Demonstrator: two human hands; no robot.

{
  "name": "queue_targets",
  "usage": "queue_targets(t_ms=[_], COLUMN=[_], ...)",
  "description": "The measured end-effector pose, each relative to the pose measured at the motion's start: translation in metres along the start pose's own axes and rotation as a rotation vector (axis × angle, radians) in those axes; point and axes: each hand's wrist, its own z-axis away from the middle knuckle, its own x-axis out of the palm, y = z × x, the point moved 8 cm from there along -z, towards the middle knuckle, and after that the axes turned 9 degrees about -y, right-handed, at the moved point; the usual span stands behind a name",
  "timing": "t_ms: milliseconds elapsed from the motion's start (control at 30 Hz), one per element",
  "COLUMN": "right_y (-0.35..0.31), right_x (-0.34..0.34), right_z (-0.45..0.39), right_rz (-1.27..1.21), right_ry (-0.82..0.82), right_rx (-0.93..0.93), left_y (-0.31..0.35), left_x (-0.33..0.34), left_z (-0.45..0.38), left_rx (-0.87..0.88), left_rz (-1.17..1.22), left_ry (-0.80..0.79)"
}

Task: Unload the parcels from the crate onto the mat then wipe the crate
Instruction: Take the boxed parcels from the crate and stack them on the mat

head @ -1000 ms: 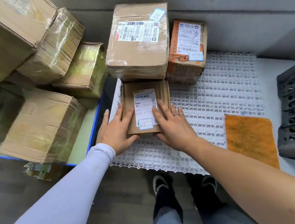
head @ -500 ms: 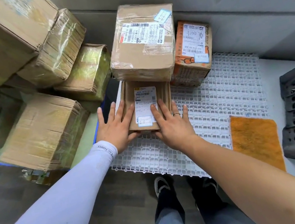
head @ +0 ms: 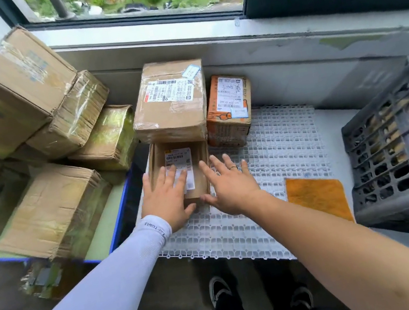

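A flat brown parcel (head: 192, 157) with a white label lies on the white lattice mat (head: 278, 147), its far end under a larger taped brown parcel (head: 171, 106). An orange parcel (head: 228, 112) stands to the right of that one. My left hand (head: 168, 202) lies spread over the flat parcel's near left corner, fingers apart. My right hand (head: 230, 185) hovers just right of the parcel with fingers spread, holding nothing. The dark grey crate (head: 399, 148) stands at the right edge with parcels visible through its slots. An orange cloth (head: 317, 197) lies on the mat beside it.
Several big taped cartons (head: 30, 136) are piled on a blue-edged platform (head: 121, 218) at the left. A window sill (head: 204, 34) and wall run behind the mat. My feet (head: 221, 288) stand on the dark floor below the mat's near edge.
The flat parcel has been pushed further under the big parcel. Both hands have let go of its sides and spread open; the right hand has moved off to the right. The view has tilted up.
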Motion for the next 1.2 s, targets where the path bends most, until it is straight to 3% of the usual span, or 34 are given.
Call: queue_targets(t_ms=[233, 433, 733, 1000, 1200], right_y=[0.070, 0.168, 0.307, 0.402, 0.442], right_x=[-0.064, -0.115, -0.155, -0.125, -0.088], right_z=[0.077, 0.139, 0.237, 0.284, 0.289], right_rz=[0.062, 0.091, 0.032, -0.004, 0.015], right_ry=[0.224, 0.367, 0.513, 0.430, 0.291], right_rx=[-0.036, 0.086, 0.244, 0.388, 0.398], left_y=[0.107, 0.194, 0.342, 0.447, 0.509], left_x=[-0.073, -0.141, -0.217, -0.248, -0.230], left_z=[0.005, 0.005, 0.008, 0.010, -0.012], left_rx=[0.137, 0.162, 0.321, 0.424, 0.374], left_rz=[0.072, 0.045, 0.136, 0.121, -0.123], left_ry=[0.163, 0.363, 0.459, 0.390, 0.169])
